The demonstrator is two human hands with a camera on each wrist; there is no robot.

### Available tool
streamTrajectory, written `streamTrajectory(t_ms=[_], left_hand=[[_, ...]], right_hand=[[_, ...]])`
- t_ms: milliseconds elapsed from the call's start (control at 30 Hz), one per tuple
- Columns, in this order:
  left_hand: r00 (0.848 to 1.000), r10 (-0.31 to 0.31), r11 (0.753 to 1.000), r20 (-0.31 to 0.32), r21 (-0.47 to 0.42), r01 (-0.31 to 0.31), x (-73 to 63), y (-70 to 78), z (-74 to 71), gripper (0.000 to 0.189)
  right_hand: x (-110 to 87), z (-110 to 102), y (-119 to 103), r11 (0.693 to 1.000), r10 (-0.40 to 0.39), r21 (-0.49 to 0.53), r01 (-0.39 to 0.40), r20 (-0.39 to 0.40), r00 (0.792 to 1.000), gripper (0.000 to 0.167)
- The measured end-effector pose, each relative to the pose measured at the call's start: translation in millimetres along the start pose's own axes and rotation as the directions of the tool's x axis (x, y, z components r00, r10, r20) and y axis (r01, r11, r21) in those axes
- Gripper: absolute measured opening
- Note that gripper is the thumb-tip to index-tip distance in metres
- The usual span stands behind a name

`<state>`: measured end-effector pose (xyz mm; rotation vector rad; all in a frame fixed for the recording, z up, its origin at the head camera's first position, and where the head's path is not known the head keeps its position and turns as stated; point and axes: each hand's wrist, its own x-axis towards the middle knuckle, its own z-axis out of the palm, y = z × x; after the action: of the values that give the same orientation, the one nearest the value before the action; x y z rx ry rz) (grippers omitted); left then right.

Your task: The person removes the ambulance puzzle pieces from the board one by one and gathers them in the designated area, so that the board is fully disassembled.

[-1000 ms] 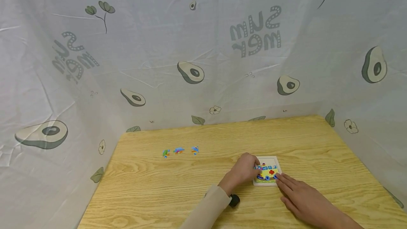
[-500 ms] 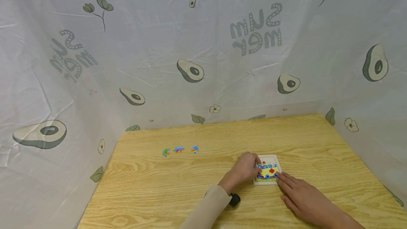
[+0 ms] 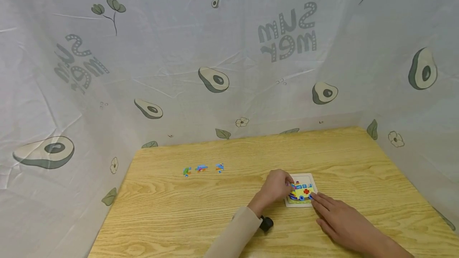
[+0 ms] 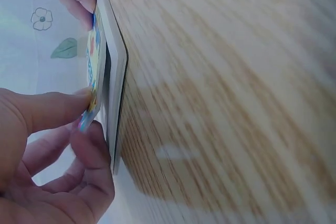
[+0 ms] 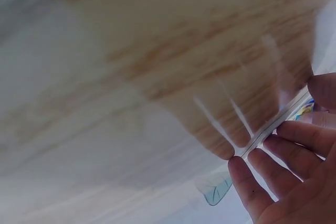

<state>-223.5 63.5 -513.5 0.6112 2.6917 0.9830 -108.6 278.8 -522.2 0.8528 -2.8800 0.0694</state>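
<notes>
An ambulance jigsaw puzzle, yellow with a red cross, lies over a white square frame on the table. My left hand pinches the puzzle's left end. In the left wrist view, the thumb presses on its face and the index finger sits under it. That end of the puzzle is tilted up, with a dark gap between it and the frame's board. My right hand rests at the frame's right side with straight fingers. In the right wrist view, its fingertips touch the frame's edge.
Three loose jigsaw pieces lie toward the back left: a green one, a blue and pink one and a blue and orange one. A black device is at my left wrist. A patterned white curtain surrounds the wooden table.
My left hand keeps its pinch on the puzzle's left end, shifting only slightly. The right hand stays at the frame's edge. The head view has tilted a little.
</notes>
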Motion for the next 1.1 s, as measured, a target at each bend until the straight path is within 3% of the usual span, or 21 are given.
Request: streamTrajectory(t_ms=[433, 767, 1100], left_hand=[[0.996, -0.094, 0.995, -0.005, -0.033, 0.093, 0.7, 12.5, -1.4, 0.014], [0.999, -0.024, 1.0, 0.031, 0.004, 0.024, 2.4, 5.6, -0.5, 0.01], [0.999, 0.007, 1.0, 0.036, 0.006, -0.008, 3.1, -0.3, 1.0, 0.005]], right_hand=[[-0.1, 0, 2, 1.0, -0.02, 0.007, 0.02, 0.002, 1.0, 0.049], [0.0, 1, 3, 0.999, -0.036, -0.009, 0.036, -0.011, 0.999, 0.049], [1.6, 1, 3, 0.999, -0.036, -0.013, 0.036, -0.012, 0.999, 0.049]])
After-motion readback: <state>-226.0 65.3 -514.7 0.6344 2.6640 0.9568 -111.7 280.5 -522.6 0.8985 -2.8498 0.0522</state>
